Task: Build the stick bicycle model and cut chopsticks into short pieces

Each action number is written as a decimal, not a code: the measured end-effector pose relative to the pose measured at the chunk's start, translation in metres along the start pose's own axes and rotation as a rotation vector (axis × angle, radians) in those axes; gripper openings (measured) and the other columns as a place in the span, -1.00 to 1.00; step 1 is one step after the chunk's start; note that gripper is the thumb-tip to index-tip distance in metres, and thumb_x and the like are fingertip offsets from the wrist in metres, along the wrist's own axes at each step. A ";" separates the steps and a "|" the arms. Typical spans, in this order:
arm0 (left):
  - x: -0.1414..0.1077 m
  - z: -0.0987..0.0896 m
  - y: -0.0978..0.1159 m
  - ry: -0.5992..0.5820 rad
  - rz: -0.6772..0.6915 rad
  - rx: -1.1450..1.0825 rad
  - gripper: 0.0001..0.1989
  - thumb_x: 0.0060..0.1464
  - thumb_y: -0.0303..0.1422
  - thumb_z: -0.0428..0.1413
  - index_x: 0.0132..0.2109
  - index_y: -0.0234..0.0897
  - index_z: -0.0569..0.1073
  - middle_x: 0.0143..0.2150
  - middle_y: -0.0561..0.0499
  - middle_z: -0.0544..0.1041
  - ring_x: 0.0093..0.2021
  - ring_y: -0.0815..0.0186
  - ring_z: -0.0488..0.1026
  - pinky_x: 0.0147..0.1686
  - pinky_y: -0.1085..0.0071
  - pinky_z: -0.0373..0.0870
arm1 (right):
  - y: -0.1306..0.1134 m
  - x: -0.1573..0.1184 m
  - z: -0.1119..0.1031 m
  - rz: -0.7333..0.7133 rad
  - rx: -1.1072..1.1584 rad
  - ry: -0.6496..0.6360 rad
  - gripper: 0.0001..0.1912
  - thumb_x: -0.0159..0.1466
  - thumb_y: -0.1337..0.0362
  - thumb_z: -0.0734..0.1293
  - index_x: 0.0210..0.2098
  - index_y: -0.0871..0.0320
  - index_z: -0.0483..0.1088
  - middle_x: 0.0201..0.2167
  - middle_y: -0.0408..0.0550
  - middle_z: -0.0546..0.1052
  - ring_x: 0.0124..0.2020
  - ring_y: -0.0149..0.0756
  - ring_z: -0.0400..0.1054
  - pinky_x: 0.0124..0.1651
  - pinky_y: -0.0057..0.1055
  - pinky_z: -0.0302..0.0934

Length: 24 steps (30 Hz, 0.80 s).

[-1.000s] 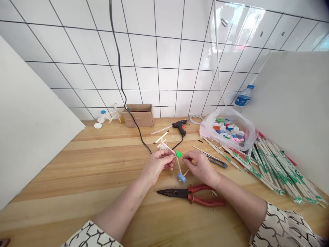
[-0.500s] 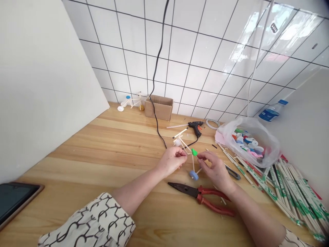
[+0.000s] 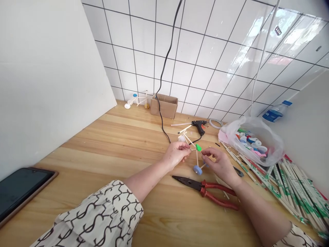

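Left hand: our left hand (image 3: pixel 176 154) is closed in a pinch, thumb and fingers gripping the stick model (image 3: pixel 190 145) by one of its thin sticks.

Right hand: our right hand (image 3: pixel 221 166) is half curled, its fingertips (image 3: pixel 207 152) at the model near the blue bottle-cap wheel (image 3: pixel 197 169). We cannot tell whether they have firm hold.

Model: it hangs in the air between both hands, touching nothing else that we can see, with a green piece (image 3: pixel 198 147) at its top.

Beyond the hands: a black hot glue gun (image 3: pixel 199 125) lies near a loose glue stick (image 3: pixel 181 124).

Nearer us: red-handled long-nose pliers (image 3: pixel 205 189) lie just below the hands.

Right of the right hand: a plastic bag (image 3: pixel 267 135) of bottle caps and a heap of wrapped chopsticks (image 3: pixel 295 192).

Risk: we judge that squeezing too hard could snap a stick or break a joint. A slip could drop the model onto the pliers' steel jaws.

Writing: we can read none. The blue label on the water bottle (image 3: pixel 276 115), far beyond the right hand, and the green print on the chopstick wrappers are too small or blurred.
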<state>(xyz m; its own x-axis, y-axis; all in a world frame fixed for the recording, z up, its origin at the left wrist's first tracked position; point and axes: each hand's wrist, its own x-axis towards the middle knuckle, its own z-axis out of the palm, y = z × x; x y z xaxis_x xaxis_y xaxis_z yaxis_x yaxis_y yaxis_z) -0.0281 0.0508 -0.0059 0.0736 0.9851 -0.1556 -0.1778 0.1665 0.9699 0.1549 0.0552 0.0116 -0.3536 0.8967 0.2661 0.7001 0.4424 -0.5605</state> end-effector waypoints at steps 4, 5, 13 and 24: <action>0.003 0.003 -0.001 -0.044 0.013 -0.131 -0.85 -0.12 -0.43 0.17 -0.31 -0.36 0.47 -0.54 0.05 0.45 -0.63 0.50 0.28 -0.63 0.55 0.24 | 0.002 0.001 0.000 0.014 0.042 -0.051 -0.85 0.14 0.28 0.24 -0.39 0.16 0.43 -0.40 -0.05 0.51 -0.34 -0.25 0.36 -0.27 -0.34 0.22; 0.004 0.004 0.000 -0.058 0.019 -0.158 -0.84 -0.12 -0.40 0.18 -0.32 -0.36 0.48 -0.54 0.04 0.45 -0.63 0.51 0.28 -0.62 0.55 0.25 | 0.002 0.001 0.001 0.011 0.049 -0.052 -0.85 0.14 0.28 0.24 -0.41 0.17 0.43 -0.41 -0.05 0.51 -0.35 -0.26 0.36 -0.28 -0.34 0.22; 0.005 0.008 -0.001 -0.055 0.062 -0.248 -0.78 -0.21 -0.30 0.24 -0.52 -0.39 0.46 -0.57 0.01 0.44 -0.61 0.49 0.29 -0.62 0.54 0.27 | 0.000 0.002 0.006 -0.015 0.057 -0.020 -0.85 0.13 0.32 0.22 -0.42 0.16 0.43 -0.46 -0.06 0.51 -0.38 -0.26 0.36 -0.28 -0.34 0.22; 0.008 -0.003 0.012 0.238 0.187 -0.243 -0.84 -0.15 -0.34 0.18 -0.51 -0.37 0.42 -0.60 0.03 0.45 -0.65 0.50 0.28 -0.64 0.54 0.28 | -0.008 0.002 0.003 0.006 0.072 0.152 -0.76 0.13 0.18 0.21 -0.34 0.14 0.44 -0.34 0.00 0.54 -0.29 -0.19 0.37 -0.26 -0.30 0.21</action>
<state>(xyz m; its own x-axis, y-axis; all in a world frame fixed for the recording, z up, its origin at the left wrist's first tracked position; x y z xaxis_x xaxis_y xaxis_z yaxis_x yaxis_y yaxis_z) -0.0323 0.0612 0.0044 -0.2065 0.9773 -0.0469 -0.3962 -0.0397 0.9173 0.1466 0.0540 0.0138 -0.2481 0.8932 0.3751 0.6533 0.4402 -0.6160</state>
